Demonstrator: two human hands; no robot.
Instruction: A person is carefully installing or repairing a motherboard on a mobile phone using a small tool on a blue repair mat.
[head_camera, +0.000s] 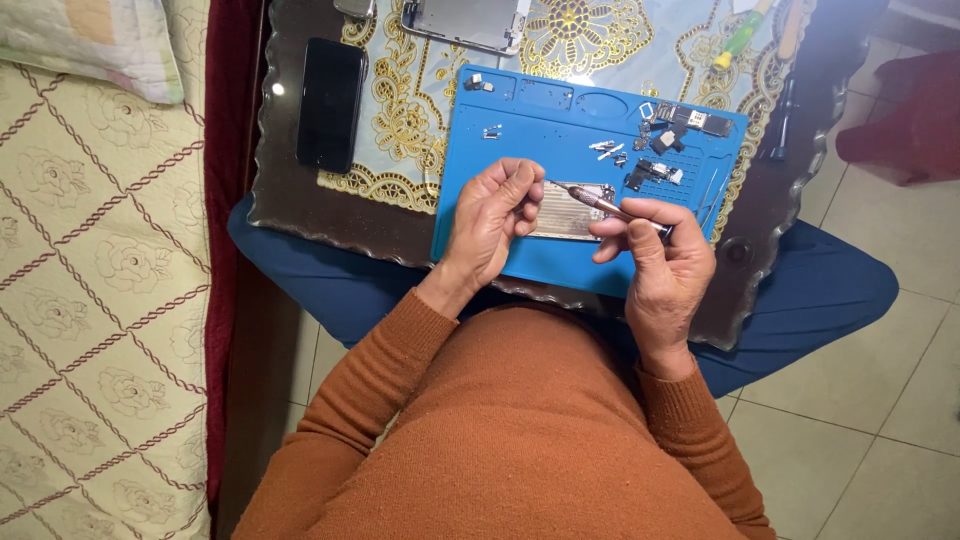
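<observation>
We hold a slim screwdriver (610, 207) pinched in the right hand (660, 262), fingers closed on its handle, tip angled toward the left hand (492, 222). The left hand curls, thumb meeting fingertips; whether it grips anything we cannot tell. Both hover above the blue work mat (520, 150).

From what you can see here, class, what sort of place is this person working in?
Probably a home used for phone repair, not a shop. A blue work mat with small parts lies on a glass table over a lace cloth, beside a quilted bed cover. The right hand holds a screwdriver.
</observation>
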